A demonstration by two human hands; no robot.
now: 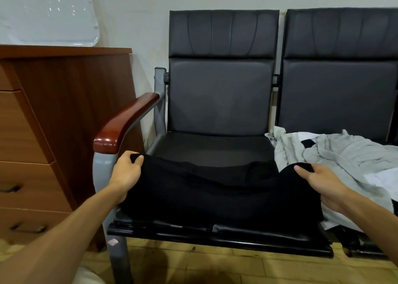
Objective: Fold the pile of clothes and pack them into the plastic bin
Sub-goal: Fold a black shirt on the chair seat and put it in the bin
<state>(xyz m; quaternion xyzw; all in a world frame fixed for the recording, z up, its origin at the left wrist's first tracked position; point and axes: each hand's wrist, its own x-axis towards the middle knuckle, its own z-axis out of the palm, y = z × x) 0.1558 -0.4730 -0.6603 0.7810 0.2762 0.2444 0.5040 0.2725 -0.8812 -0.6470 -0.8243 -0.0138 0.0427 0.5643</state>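
Forearms, two, bare, reach in from the lower corners of the head view.

Left hand [127, 172]: thumb and curled fingers pinch the left edge of a black garment [204, 195], beside the wooden armrest [127, 120].

Right hand [321, 181]: fingers curl round the garment's right edge. The two hands are well apart, with the cloth sagging between them.

Black garment: spread across the front of the seat of a dark padded chair [219, 98].

Pile of clothes [349, 154]: grey and white, crumpled, on the neighbouring chair [340, 89] to the right, touching the garment's right end.

Cabinet [81, 94]: brown wood, left of the chair. Its drawers [19, 124] are closed, their contents hidden.

Clear plastic item [47, 12]: above the cabinet; whether it is a bin cannot be told.
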